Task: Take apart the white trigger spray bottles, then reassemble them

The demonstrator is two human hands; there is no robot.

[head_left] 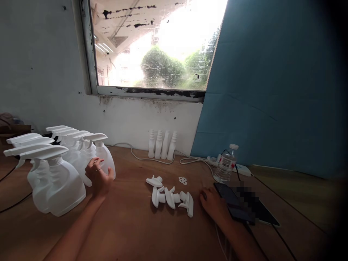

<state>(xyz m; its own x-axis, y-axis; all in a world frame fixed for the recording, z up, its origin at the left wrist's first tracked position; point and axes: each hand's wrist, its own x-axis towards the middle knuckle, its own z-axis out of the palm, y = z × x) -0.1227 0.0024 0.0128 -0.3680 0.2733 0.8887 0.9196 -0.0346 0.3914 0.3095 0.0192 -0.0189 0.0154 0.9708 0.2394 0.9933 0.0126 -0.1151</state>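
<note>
My left hand [99,175] is raised beside a white spray bottle [108,159] at the right end of the group. Its fingers are loosely bent, the thumb stands apart, and I see nothing held; whether it touches the bottle is unclear. My right hand [213,203] rests on the table, fingers loosely bent and apart, left of a dark phone [233,203]. Between the hands lie several white spray trigger heads [170,197], with small white rings [183,180] behind them. More white spray bottles [66,188] with trigger heads fitted stand upright at the left.
Several slim white bottles [162,145] without trigger heads stand against the wall. A clear water bottle [226,165] is near a power strip [241,169] at the right. A pale cable [141,158] runs along the back. Another dark device [262,208] lies beyond the phone.
</note>
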